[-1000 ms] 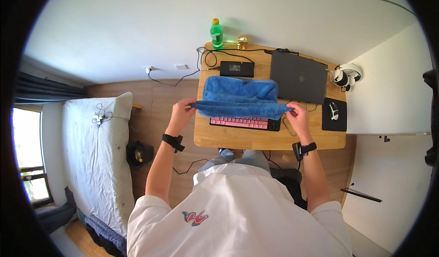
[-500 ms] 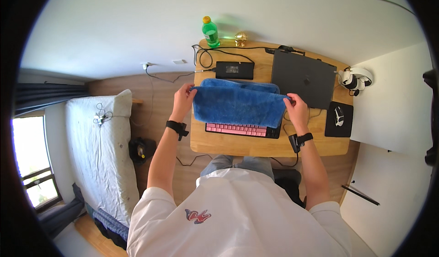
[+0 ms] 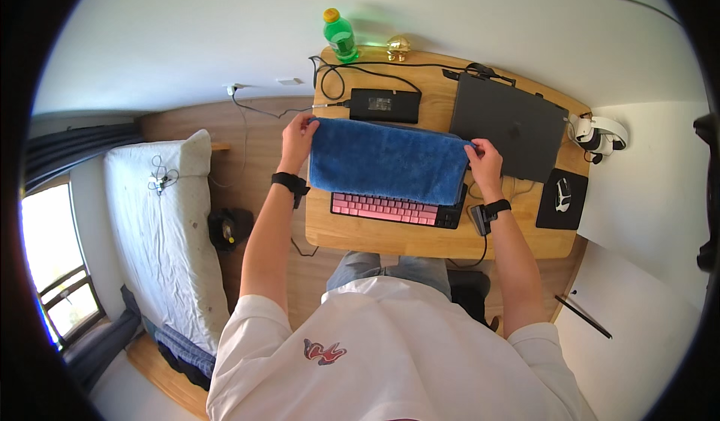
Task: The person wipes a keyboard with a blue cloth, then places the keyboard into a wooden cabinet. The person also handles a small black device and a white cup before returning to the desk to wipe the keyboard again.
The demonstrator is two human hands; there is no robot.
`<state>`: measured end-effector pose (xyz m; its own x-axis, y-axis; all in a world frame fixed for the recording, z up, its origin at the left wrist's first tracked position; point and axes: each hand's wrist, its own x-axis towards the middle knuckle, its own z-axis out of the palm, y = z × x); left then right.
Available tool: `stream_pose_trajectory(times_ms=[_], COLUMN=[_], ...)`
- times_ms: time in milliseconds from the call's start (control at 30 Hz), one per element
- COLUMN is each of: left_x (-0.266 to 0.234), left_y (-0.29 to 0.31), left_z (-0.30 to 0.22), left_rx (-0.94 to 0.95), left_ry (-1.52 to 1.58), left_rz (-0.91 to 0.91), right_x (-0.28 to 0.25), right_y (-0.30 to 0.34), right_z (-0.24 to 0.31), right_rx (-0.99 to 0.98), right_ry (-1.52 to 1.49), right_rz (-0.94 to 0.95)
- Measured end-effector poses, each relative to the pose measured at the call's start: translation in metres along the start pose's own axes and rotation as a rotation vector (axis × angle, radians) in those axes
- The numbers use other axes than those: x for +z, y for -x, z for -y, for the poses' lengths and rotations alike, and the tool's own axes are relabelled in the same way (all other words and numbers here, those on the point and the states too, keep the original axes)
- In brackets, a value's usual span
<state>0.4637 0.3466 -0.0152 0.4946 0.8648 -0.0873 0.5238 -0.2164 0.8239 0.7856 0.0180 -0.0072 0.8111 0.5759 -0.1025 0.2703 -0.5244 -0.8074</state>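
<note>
Between my two hands a blue plush towel (image 3: 386, 160) is stretched out over the desk, its front edge hanging down. My left hand (image 3: 298, 137) pinches its far left corner, and my right hand (image 3: 484, 158) pinches the far right corner. Below the towel's near edge shows a pink and black keyboard (image 3: 386, 209), its back part covered. A closed dark laptop (image 3: 510, 127) lies just beyond my right hand. Past the towel's far edge sits a black power brick (image 3: 385, 105) with cables. What lies directly under the towel is hidden.
A green bottle (image 3: 340, 37) with a yellow cap and a small gold figurine (image 3: 397, 47) stand at the desk's back edge. On the right are white headphones (image 3: 602, 136) and a white mouse (image 3: 563, 194) on a black pad. A bed (image 3: 161, 233) stands left of the wooden desk (image 3: 360, 234).
The towel's far edge has been drawn up and straightened; the folded blue layer seen behind it before is now covered. Both hands keep their grip. The view has shifted slightly.
</note>
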Motion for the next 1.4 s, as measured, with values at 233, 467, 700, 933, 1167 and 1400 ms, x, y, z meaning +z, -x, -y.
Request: stream_pose_trajectory(times_ms=[233, 467, 700, 933, 1167, 1400], left_x=[0.023, 0.032, 0.024, 0.074, 0.157, 0.192], left_y=[-0.009, -0.001, 0.048, 0.119, 0.187, 0.196], left_z=[0.010, 0.027, 0.004, -0.093, -0.149, -0.167], left_rx=[-0.057, -0.064, 0.278, 0.490, 0.628, 0.577], left_ry=[-0.123, -0.098, -0.357, -0.233, -0.244, -0.314], left_rz=[0.019, -0.017, -0.136, 0.136, 0.413, 0.399], right_x=[0.004, 0.005, -0.009, -0.012, -0.002, 0.000], right_y=[-0.004, -0.001, 0.035, 0.085, 0.101, 0.096], right_z=[-0.013, -0.010, -0.028, -0.020, -0.008, 0.003], right_rx=[0.090, 0.122, 0.157, 0.301, 0.644, 0.661], right_ry=[-0.014, -0.185, -0.142, -0.007, -0.616, -0.817], right_rz=[0.035, 0.026, -0.018, 0.094, 0.201, 0.168])
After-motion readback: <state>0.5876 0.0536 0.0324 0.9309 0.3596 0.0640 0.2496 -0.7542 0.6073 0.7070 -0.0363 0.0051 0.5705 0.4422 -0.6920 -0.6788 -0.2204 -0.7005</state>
